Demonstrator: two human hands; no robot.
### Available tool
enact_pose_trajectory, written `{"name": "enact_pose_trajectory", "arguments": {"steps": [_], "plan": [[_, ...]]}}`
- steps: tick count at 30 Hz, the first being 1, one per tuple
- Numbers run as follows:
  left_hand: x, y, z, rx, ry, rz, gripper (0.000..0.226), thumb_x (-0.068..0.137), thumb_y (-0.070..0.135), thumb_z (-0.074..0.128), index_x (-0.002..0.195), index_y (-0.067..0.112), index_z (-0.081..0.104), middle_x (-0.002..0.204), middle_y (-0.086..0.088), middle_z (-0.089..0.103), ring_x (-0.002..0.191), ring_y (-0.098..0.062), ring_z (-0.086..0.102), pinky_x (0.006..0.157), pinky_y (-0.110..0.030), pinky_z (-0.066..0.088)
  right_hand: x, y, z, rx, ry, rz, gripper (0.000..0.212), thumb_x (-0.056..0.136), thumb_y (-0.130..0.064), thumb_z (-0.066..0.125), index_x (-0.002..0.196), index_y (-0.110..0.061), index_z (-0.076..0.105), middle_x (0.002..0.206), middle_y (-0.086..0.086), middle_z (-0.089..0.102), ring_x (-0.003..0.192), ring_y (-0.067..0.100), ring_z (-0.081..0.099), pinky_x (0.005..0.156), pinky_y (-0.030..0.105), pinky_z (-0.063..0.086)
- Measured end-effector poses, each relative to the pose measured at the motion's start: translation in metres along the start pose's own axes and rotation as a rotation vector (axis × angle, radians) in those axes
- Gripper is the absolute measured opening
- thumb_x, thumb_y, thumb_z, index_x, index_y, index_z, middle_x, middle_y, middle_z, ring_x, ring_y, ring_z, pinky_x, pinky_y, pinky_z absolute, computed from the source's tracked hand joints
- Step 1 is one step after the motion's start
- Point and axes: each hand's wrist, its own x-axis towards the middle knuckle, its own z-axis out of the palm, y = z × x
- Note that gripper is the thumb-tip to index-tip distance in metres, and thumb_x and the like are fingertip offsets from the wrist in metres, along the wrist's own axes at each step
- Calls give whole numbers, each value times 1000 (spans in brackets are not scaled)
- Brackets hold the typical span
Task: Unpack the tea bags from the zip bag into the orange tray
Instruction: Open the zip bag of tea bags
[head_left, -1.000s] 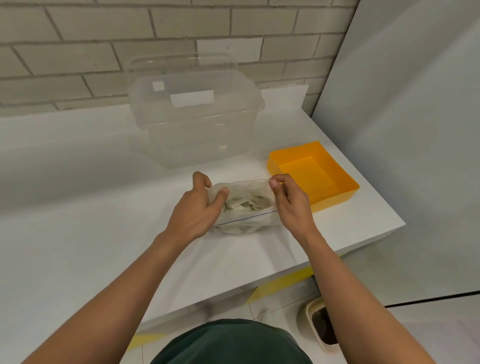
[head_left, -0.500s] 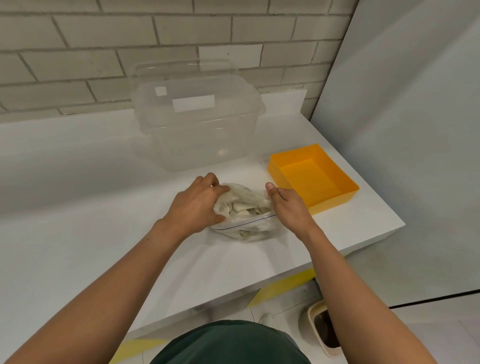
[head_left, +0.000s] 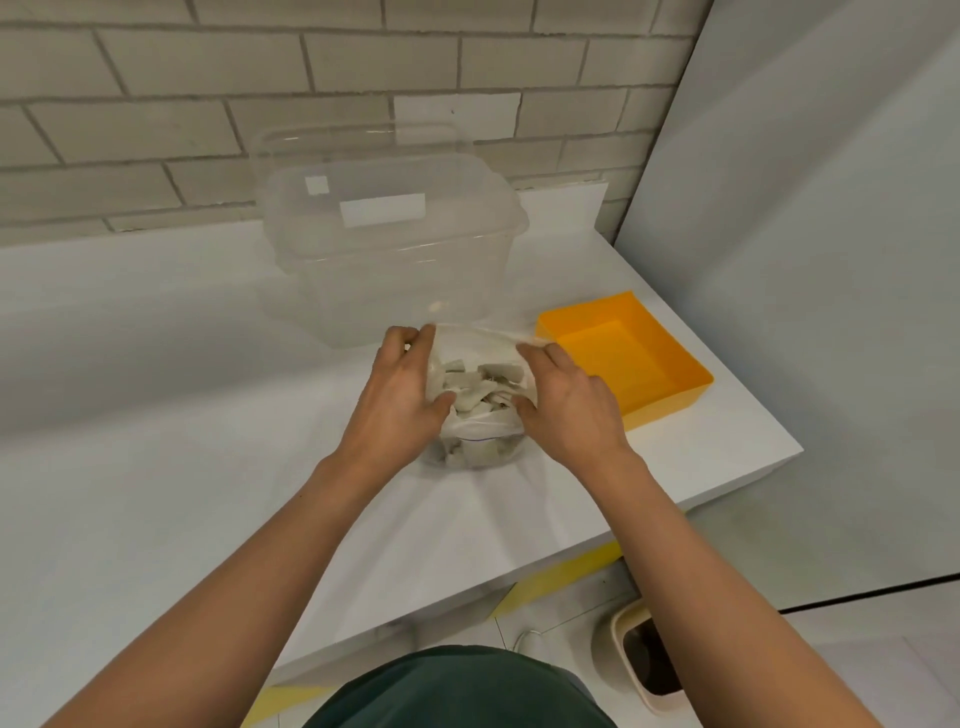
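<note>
Near the front edge of the worktop (head_left: 208, 467), toward its right end, the left hand (head_left: 400, 400) and the right hand (head_left: 566, 400) each grip one side of the zip bag (head_left: 478, 345), fingers curled over its rim. A second ago they pinched at a flattened bag; now its mouth stands pulled wide, with the tea bags (head_left: 480, 384) exposed inside. The opening step looks done and lifting out can begin, since the orange tray (head_left: 667, 410), just beyond the right hand by the right edge, holds nothing yet.
</note>
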Motion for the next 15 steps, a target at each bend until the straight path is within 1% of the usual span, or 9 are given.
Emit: {"name": "enact_pose_trajectory", "arguments": {"steps": [2,4,7,9,11,12,13,14,15], "plan": [[-4,-2,1,-13,5,-26,89,89,23,78,161,16,26,145,-4,32,124,-24,48,91,-25,42,2,-2,3,-34,-57,-26,84,88,-35,75,156,-17,29,150,4,41,111,31,61,83,43,55],[-11,-5,2,26,-26,-58,97,85,26,81,161,22,22,144,-3,29,129,-24,41,88,-33,50,-4,-3,9,-7,-113,-32,101,80,-34,82,158,-18,20,154,4,33,122,32,54,89,45,55],[-26,-8,5,84,-137,-100,102,82,27,80,160,30,15,137,-1,29,123,-24,43,80,-40,57,-22,4,16,73,-189,-30,109,76,-34,84,160,-21,15,158,1,25,133,31,45,97,49,50],[-34,-10,7,48,-194,-126,102,83,25,77,162,33,13,131,1,32,111,-22,49,80,-38,56,-33,9,19,142,-195,-18,97,80,-31,80,159,-23,23,152,-1,36,131,28,48,101,49,46],[-37,-12,8,-19,-214,-181,99,86,20,74,163,34,14,125,2,36,101,-20,53,79,-31,50,-40,12,21,242,-71,20,73,86,-25,73,152,-22,42,130,-2,57,115,25,58,96,45,50],[-37,-11,8,-64,-216,-219,98,87,18,74,164,34,15,124,3,40,100,-19,54,81,-29,49,-42,11,21,304,25,72,58,89,-26,71,145,-21,53,118,-2,63,106,23,61,90,41,52],[-36,-9,8,-143,-217,-269,97,87,14,74,163,35,18,125,4,44,102,-18,56,85,-31,52,-44,9,21,348,109,145,46,92,-31,70,136,-21,61,113,-1,64,99,22,63,84,37,53],[-36,-7,8,-265,-209,-330,95,87,9,73,163,37,23,128,4,49,103,-18,61,86,-35,57,-43,7,20,363,162,219,41,93,-38,70,130,-21,64,113,-1,62,95,22,63,80,35,53],[-34,-5,9,-406,-198,-393,92,87,3,71,161,38,29,129,3,54,101,-18,65,83,-38,62,-41,4,21,362,173,285,43,91,-45,72,126,-22,64,115,0,58,92,23,62,77,35,52]]}}
